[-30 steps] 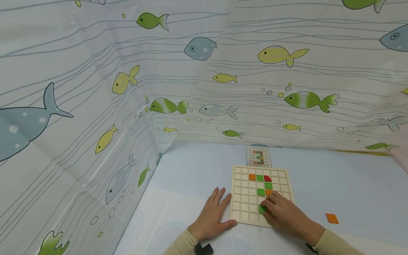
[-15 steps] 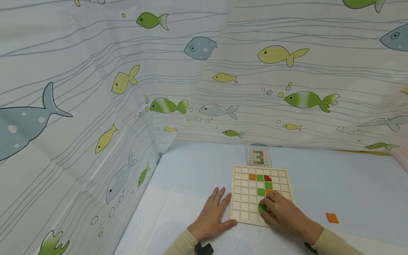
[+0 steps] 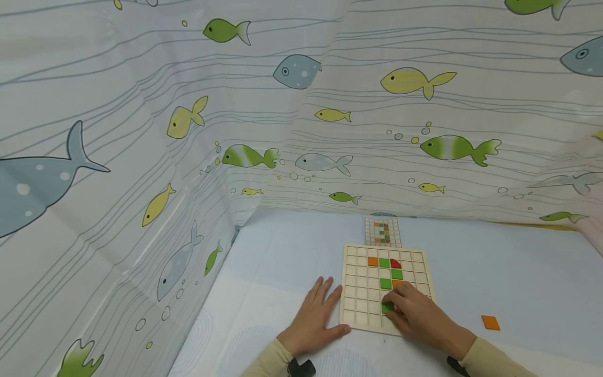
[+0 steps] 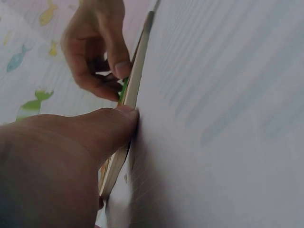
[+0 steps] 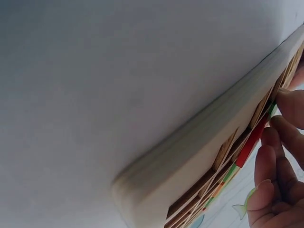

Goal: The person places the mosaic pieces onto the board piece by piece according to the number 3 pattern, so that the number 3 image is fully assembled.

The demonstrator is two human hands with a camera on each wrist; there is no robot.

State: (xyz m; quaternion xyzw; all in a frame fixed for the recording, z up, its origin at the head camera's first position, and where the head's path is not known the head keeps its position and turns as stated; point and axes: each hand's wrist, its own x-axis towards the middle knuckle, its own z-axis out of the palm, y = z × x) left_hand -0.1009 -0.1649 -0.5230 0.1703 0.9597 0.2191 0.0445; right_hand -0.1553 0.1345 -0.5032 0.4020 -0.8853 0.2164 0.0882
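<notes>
A wooden grid board point(image 3: 354, 292) lies on the table with several coloured tiles in its cells. My right hand point(image 3: 421, 317) is over the board's lower right part, its thumb and fingertips pinching a green tile point(image 3: 387, 308) at a cell in the lower rows. In the right wrist view, a red tile point(image 5: 249, 146) sits beside that green tile; in the head view my hand hides it. My left hand point(image 3: 313, 320) rests at the board's left side with fingers spread. Its thumb point(image 4: 116, 124) touches the board's edge in the left wrist view.
Behind the board lies a small pattern card point(image 3: 382, 232) with a printed grid of coloured squares. A loose orange tile point(image 3: 490, 322) is on the table to the right. A fish-print curtain point(image 3: 301, 131) encloses the back and left side.
The right hand's fingers have shifted slightly at the green tile, which now sits marginally farther up the board. The left hand and the board stay in place.
</notes>
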